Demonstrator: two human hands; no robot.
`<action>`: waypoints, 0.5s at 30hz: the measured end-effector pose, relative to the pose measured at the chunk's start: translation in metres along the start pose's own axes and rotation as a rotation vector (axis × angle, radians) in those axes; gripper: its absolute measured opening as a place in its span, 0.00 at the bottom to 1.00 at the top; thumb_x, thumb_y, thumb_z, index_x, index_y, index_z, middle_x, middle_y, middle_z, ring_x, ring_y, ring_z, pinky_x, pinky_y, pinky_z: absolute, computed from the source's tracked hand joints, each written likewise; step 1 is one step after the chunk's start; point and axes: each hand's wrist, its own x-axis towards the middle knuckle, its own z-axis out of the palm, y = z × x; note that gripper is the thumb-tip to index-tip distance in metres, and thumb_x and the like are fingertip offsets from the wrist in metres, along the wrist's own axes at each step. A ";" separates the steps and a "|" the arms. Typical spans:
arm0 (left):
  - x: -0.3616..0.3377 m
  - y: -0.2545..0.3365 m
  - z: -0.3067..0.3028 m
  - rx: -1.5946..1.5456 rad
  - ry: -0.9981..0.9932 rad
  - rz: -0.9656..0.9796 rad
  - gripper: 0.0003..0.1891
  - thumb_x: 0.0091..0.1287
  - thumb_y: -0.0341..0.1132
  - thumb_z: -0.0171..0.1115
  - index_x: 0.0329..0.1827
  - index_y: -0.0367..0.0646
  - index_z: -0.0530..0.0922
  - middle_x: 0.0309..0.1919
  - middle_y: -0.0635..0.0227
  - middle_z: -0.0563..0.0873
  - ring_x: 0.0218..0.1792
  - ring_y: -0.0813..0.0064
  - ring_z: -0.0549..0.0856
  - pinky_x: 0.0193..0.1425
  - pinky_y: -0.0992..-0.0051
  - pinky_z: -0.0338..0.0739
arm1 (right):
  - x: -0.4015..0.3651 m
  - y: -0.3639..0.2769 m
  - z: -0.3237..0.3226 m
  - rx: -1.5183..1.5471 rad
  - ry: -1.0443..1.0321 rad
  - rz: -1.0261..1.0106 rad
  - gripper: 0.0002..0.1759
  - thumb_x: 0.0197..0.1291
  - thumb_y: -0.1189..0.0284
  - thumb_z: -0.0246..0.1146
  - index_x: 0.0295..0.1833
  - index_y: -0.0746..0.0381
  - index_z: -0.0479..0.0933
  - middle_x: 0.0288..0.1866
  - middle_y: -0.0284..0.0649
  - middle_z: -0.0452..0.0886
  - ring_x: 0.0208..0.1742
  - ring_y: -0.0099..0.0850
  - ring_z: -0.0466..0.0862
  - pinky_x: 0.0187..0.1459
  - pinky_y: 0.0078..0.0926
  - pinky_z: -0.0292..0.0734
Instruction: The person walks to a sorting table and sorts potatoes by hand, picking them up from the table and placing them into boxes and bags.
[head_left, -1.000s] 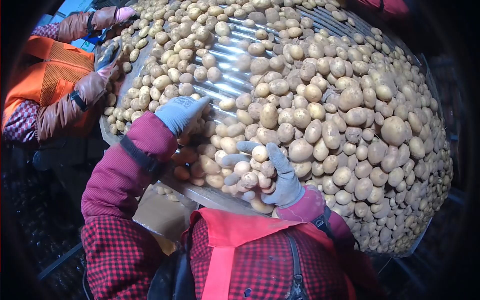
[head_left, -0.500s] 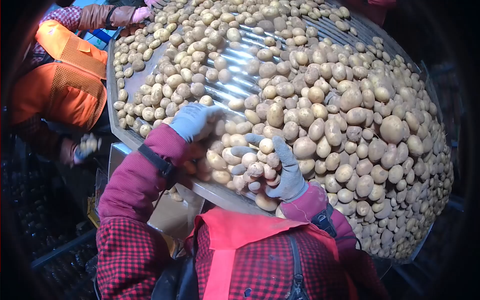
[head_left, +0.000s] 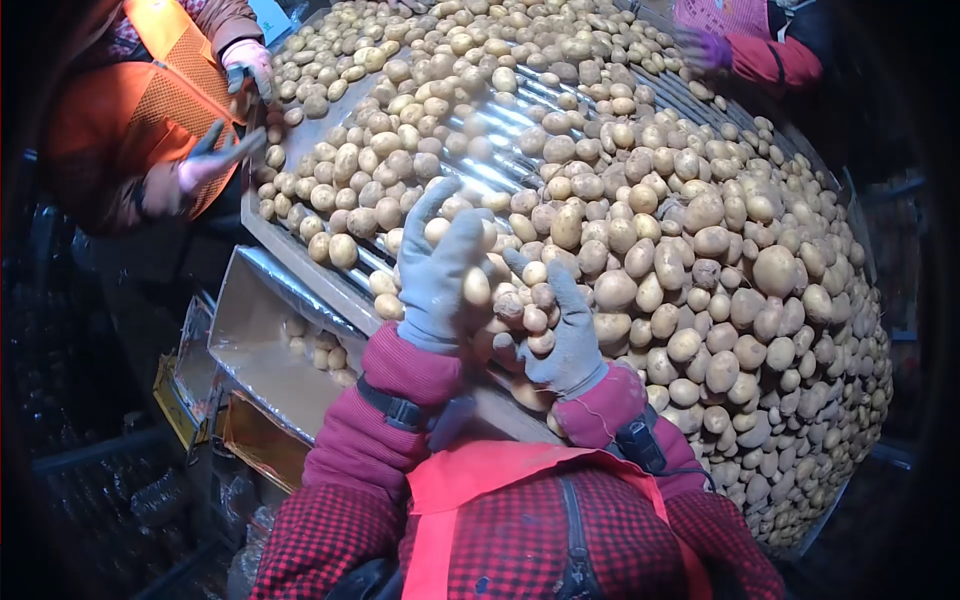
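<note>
My left hand [head_left: 432, 290], in a grey-blue glove, is raised over the table's near edge. Its fingers curl round a few potatoes [head_left: 476, 287], one showing at the palm and others near the fingertips. To its right, my right hand [head_left: 572, 355] wears a matching glove. It cups a cluster of small potatoes [head_left: 535, 319] between thumb and fingers, palm turned toward my left hand. Both hands are close together, just above the loose potatoes [head_left: 565, 228] on the table. Parts of the held potatoes are hidden by my fingers.
A big heap of potatoes [head_left: 720, 240] covers the right side. Metal rollers [head_left: 495, 175] show between potatoes. Below the table edge stands an open cardboard box [head_left: 250, 330] with some potatoes inside. A co-worker in an orange vest [head_left: 190, 95] is at left; another person's pink sleeve [head_left: 775, 62] reaches in at upper right.
My left hand has lifted from the potatoes near the edge and turned upright, closer to my right hand. My right hand keeps its cluster. The co-worker's hands have come over the table's left edge.
</note>
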 end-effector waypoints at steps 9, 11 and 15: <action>-0.068 0.000 -0.021 0.366 -0.092 0.228 0.23 0.69 0.22 0.71 0.67 0.37 0.79 0.44 0.69 0.87 0.37 0.82 0.87 0.41 0.82 0.83 | -0.020 0.024 0.013 -0.899 -0.110 -0.473 0.46 0.57 0.79 0.65 0.81 0.67 0.54 0.68 0.41 0.76 0.62 0.26 0.80 0.65 0.20 0.78; -0.078 -0.003 -0.026 0.396 -0.069 0.285 0.23 0.68 0.23 0.71 0.67 0.37 0.80 0.47 0.69 0.86 0.44 0.80 0.86 0.48 0.81 0.82 | -0.024 0.029 0.012 -1.011 -0.131 -0.527 0.46 0.58 0.80 0.64 0.81 0.67 0.54 0.67 0.41 0.76 0.60 0.25 0.80 0.62 0.19 0.79; -0.101 -0.001 -0.034 0.504 -0.098 0.448 0.21 0.67 0.24 0.72 0.64 0.37 0.82 0.51 0.63 0.87 0.54 0.74 0.85 0.59 0.75 0.80 | -0.035 0.030 0.011 -1.042 -0.167 -0.423 0.47 0.58 0.81 0.64 0.82 0.66 0.53 0.66 0.40 0.77 0.57 0.23 0.81 0.55 0.16 0.82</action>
